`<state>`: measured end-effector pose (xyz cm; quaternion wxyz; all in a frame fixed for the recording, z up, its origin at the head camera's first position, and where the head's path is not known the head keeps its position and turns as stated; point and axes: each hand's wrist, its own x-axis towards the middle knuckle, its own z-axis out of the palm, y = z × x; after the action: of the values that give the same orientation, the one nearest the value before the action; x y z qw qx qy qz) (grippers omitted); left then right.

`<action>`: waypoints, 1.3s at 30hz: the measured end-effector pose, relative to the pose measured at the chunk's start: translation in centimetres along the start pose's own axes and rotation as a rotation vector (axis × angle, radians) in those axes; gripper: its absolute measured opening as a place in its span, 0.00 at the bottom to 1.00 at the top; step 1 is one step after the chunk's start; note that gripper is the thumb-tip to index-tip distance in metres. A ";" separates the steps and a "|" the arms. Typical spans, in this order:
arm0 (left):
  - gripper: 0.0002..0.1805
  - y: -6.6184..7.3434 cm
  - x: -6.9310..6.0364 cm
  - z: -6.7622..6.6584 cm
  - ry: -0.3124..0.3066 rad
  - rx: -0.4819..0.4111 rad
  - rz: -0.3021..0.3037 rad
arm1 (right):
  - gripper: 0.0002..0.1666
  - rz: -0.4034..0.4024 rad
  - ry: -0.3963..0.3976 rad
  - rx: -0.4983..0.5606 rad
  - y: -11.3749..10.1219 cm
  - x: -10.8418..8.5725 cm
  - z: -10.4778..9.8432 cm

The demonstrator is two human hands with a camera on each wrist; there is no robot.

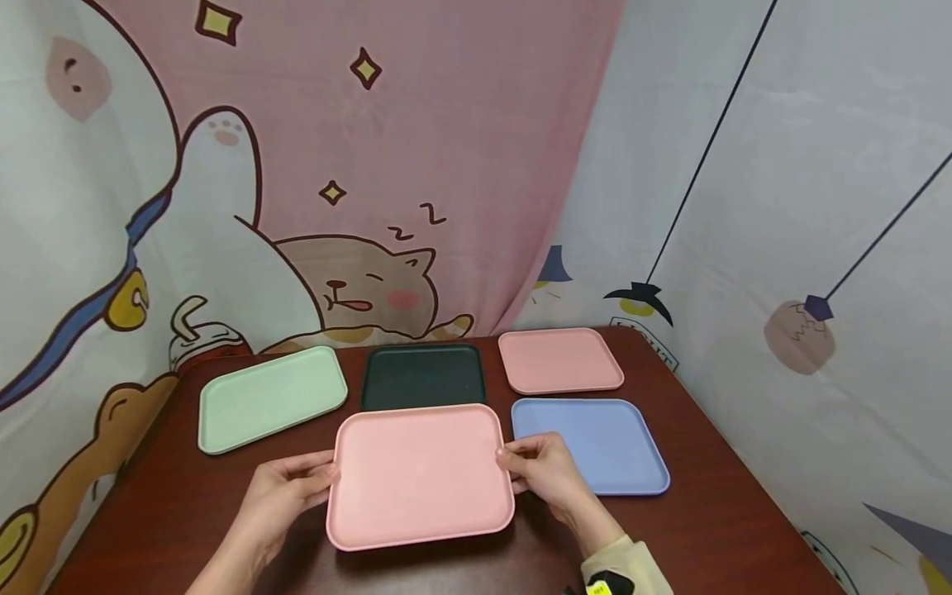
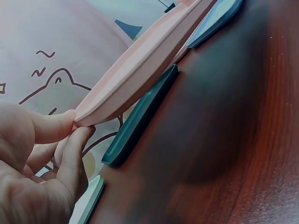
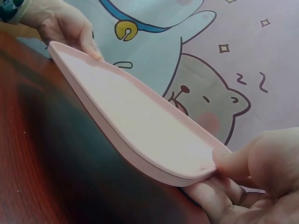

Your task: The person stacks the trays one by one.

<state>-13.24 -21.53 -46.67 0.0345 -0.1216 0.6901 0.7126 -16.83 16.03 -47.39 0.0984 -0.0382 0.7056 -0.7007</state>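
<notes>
A pink rectangular tray [image 1: 420,478] with rounded corners is held above the table, its shadow beneath it. My left hand [image 1: 288,493] pinches its left edge, thumb on top and fingers below, as the left wrist view also shows with the same tray [image 2: 135,77]. On the opposite edge, my right hand [image 1: 546,475] pinches the rim, thumb over the top. In the right wrist view the tray [image 3: 135,116] stretches between both hands, its upper face bare. A blue tray [image 1: 595,446] lies just beyond my right hand, partly covered by it.
Along the back of the brown table [image 1: 732,512] lie a light green tray [image 1: 271,401], a dark green tray [image 1: 424,376] and a second pink tray [image 1: 561,361]. A cartoon-printed curtain [image 1: 446,124] hangs directly behind the table and along its right side.
</notes>
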 end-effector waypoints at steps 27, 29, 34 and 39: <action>0.15 -2.9 0.3 0.9 0.061 0.166 0.068 | 0.05 -0.167 0.024 -0.385 1.6 -0.2 0.8; 0.14 -3.0 0.3 1.1 0.064 0.188 0.079 | 0.06 -0.193 0.039 -0.444 1.7 -0.1 0.9; 0.12 -3.4 0.3 1.2 0.076 0.243 0.095 | 0.08 -0.209 0.077 -0.587 2.1 0.0 1.2; 0.11 -3.5 0.2 1.5 0.076 0.275 0.112 | 0.10 -0.238 0.126 -0.709 2.3 0.0 1.4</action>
<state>-12.87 -19.94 -50.13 -0.0152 -0.1037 0.7877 0.6071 -16.39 14.69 -49.64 -0.0466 -0.1082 0.8995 -0.4207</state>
